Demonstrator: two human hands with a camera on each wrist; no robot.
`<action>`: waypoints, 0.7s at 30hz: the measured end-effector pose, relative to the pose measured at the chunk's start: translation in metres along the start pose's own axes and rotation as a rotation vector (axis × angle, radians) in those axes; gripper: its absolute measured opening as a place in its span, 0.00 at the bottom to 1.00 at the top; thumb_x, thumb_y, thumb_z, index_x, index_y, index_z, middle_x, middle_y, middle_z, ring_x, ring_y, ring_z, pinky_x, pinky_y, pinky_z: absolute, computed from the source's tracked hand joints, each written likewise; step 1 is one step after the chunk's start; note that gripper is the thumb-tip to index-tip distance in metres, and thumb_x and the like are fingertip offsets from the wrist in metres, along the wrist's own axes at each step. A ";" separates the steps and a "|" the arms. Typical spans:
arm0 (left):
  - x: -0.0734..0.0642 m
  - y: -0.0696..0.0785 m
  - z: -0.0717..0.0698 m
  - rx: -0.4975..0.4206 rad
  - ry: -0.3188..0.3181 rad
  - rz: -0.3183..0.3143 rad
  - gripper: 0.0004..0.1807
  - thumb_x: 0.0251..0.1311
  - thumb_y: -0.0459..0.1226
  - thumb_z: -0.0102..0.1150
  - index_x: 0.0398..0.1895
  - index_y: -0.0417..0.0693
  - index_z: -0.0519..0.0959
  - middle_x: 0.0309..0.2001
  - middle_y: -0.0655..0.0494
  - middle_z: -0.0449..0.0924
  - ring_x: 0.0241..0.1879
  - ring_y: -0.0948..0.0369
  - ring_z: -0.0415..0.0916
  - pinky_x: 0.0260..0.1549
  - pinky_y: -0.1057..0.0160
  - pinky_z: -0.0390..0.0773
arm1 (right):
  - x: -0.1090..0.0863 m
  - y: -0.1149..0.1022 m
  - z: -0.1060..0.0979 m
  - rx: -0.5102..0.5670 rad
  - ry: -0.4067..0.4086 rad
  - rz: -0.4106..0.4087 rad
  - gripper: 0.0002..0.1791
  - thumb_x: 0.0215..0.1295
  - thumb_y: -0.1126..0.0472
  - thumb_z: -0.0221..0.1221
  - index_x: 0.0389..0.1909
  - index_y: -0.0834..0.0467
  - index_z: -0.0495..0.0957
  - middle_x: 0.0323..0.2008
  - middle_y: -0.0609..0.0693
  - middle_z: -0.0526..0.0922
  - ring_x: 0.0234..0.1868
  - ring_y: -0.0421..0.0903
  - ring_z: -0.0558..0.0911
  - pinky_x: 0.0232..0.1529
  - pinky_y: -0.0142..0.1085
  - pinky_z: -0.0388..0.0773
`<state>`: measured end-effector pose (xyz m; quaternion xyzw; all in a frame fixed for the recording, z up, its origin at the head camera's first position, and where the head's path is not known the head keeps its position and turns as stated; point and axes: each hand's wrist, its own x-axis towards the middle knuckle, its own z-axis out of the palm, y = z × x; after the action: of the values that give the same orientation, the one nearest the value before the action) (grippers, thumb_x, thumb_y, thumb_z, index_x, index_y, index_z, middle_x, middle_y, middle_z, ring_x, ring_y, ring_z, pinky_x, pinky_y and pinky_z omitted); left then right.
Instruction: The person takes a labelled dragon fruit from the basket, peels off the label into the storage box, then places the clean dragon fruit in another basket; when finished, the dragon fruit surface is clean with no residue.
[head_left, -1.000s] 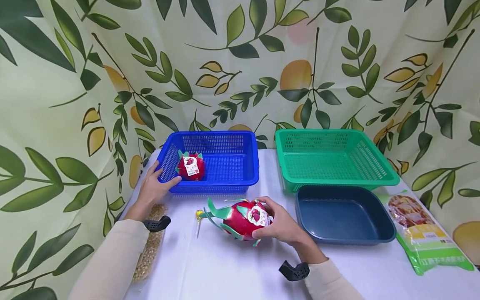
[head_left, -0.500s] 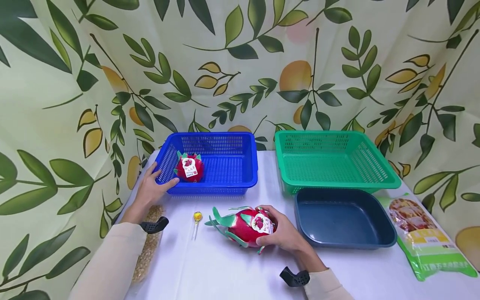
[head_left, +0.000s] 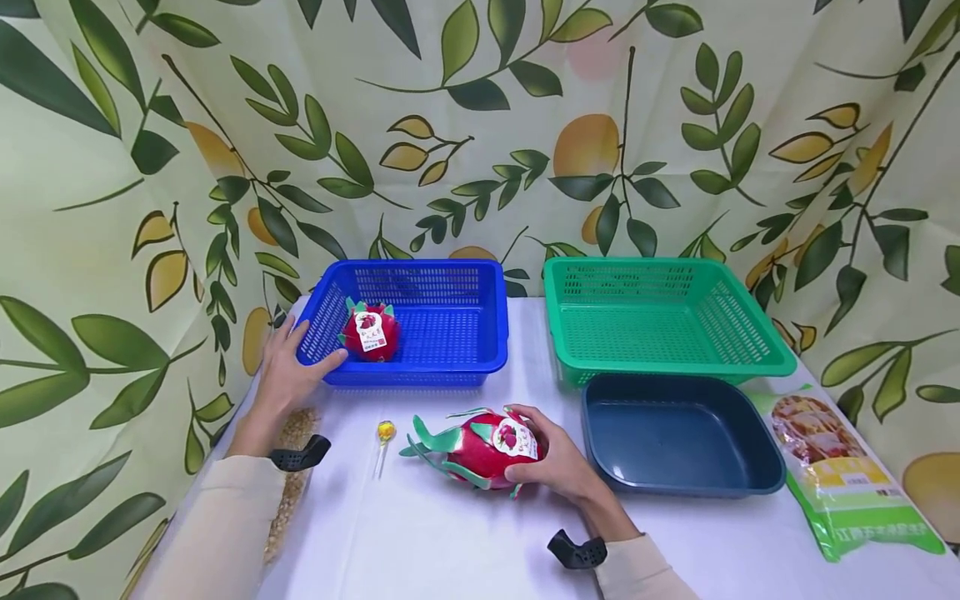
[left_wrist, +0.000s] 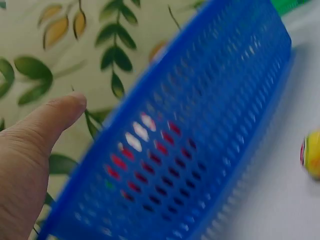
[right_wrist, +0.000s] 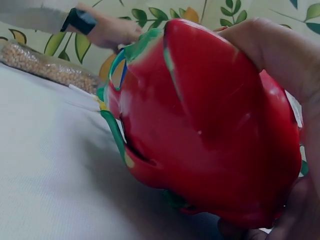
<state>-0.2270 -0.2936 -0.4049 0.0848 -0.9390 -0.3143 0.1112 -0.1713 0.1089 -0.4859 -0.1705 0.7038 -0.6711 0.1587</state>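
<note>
Head, fruit: the right hand (head_left: 552,460) grips one end of a dragon fruit (head_left: 480,452), on or just above the white table (head_left: 442,542) (can't tell which).
Head, basket: left of that grip, the left hand (head_left: 287,372) lies spread at the corner of a blue basket (head_left: 420,368) holding a second fruit (head_left: 370,333).
Left wrist, rim (left_wrist: 111,125): a straight finger or thumb is beside it.
Right wrist, skin (right_wrist: 205,125): smooth-looking, so a loose squeeze could make the fruit slip and roll.

Head cam's pretty bright, left wrist cam's blurry on the blue basket (left_wrist: 220,125), right's dimmer, soft shadow (right_wrist: 112,172) 8 o'clock of the dragon fruit (right_wrist: 205,130).
</note>
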 end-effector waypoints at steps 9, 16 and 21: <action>-0.025 0.028 -0.014 -0.093 0.125 0.174 0.50 0.54 0.56 0.65 0.75 0.45 0.56 0.76 0.48 0.43 0.73 0.42 0.36 0.59 0.27 0.44 | 0.000 0.000 0.003 -0.030 -0.019 0.011 0.43 0.45 0.61 0.73 0.66 0.55 0.67 0.56 0.55 0.72 0.56 0.54 0.70 0.46 0.44 0.78; -0.045 0.051 -0.016 -0.233 0.123 0.350 0.48 0.51 0.51 0.70 0.74 0.49 0.59 0.75 0.53 0.48 0.73 0.45 0.41 0.59 0.28 0.43 | 0.001 0.003 0.004 -0.038 -0.033 0.021 0.44 0.45 0.59 0.73 0.66 0.54 0.67 0.56 0.55 0.72 0.55 0.54 0.70 0.45 0.43 0.79; -0.057 0.056 -0.016 -0.390 0.080 0.452 0.48 0.49 0.48 0.73 0.73 0.52 0.61 0.75 0.57 0.50 0.73 0.50 0.42 0.59 0.27 0.41 | 0.002 0.001 0.004 -0.042 -0.037 0.015 0.43 0.45 0.58 0.73 0.66 0.54 0.68 0.55 0.56 0.72 0.55 0.56 0.70 0.46 0.44 0.79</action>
<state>-0.1726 -0.2454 -0.3678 -0.1373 -0.8508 -0.4524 0.2294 -0.1711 0.1049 -0.4871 -0.1810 0.7161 -0.6515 0.1730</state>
